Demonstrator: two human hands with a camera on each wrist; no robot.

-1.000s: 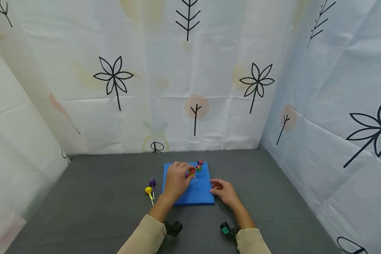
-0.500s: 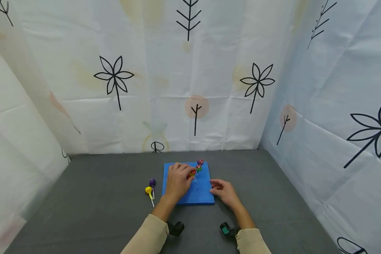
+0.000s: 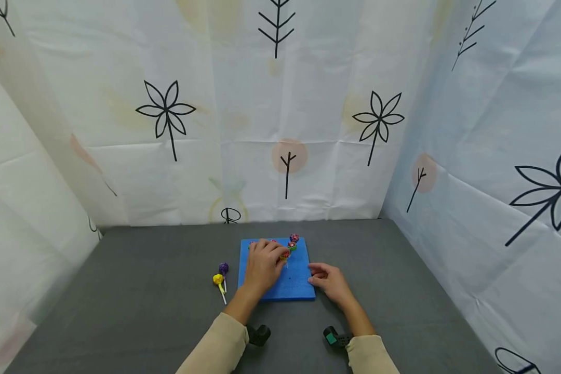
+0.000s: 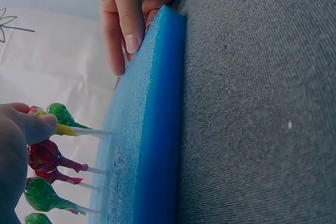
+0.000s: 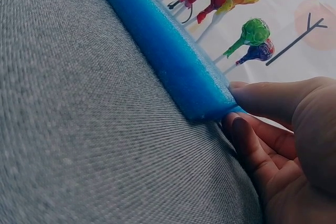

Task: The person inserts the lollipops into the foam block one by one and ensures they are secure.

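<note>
My left hand (image 3: 263,267) pinches a yellow-and-red wrapped lollipop (image 4: 65,130) between thumb and fingers, over the blue foam board (image 3: 291,288). Its white stick points down at the board, with the tip right at the surface. In the left wrist view, red lollipops (image 4: 44,156) and green ones (image 4: 43,194) stand upright in the foam beside it. The right wrist view has a green lollipop (image 5: 255,31) and a purple one (image 5: 261,51) standing nearer my right hand (image 3: 331,280). That hand grips the board's right edge, thumb on top and fingers below.
A yellow lollipop (image 3: 218,279) and a purple lollipop (image 3: 223,268) lie on the grey tabletop (image 3: 145,291), left of the board. Small dark holes show in the foam. A white patterned cloth (image 3: 243,171) hangs behind the table and along both sides.
My left hand has shifted slightly to the right with the yellow-and-red lollipop, which sits a little lower. My right hand stays at the board's edge.
</note>
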